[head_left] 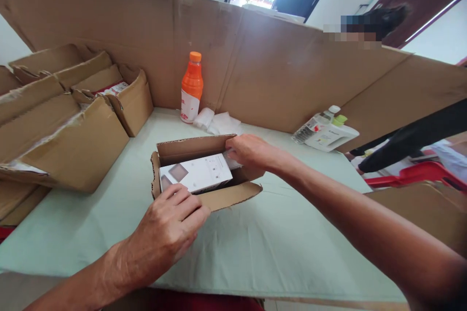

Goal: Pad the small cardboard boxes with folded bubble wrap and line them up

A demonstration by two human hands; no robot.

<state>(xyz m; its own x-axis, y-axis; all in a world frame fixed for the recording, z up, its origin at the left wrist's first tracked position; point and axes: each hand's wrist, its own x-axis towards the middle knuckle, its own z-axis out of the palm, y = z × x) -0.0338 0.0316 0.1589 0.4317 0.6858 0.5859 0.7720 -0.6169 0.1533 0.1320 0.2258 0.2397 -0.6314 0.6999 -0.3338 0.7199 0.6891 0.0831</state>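
Note:
An open cardboard box point(233, 198) stands on the table, its near flap tilted outward. Inside lies a white printed carton point(199, 172) with grey squares on its top. My left hand point(171, 228) is at the box's near left corner, fingers curled over the edge and the fingertips by the carton. My right hand point(250, 150) reaches into the far right end, its fingers closed on a translucent plastic piece point(229, 159), mostly hidden by the hand and the box.
Several cardboard boxes point(105, 148) crowd the left side. Behind stand an orange bottle point(192, 85) and crumpled white wrapping point(222, 122). A clear bottle point(315, 124) and white container point(333, 137) are at right. A cardboard partition point(270, 58) borders the green-covered table point(292, 248); people are beyond it.

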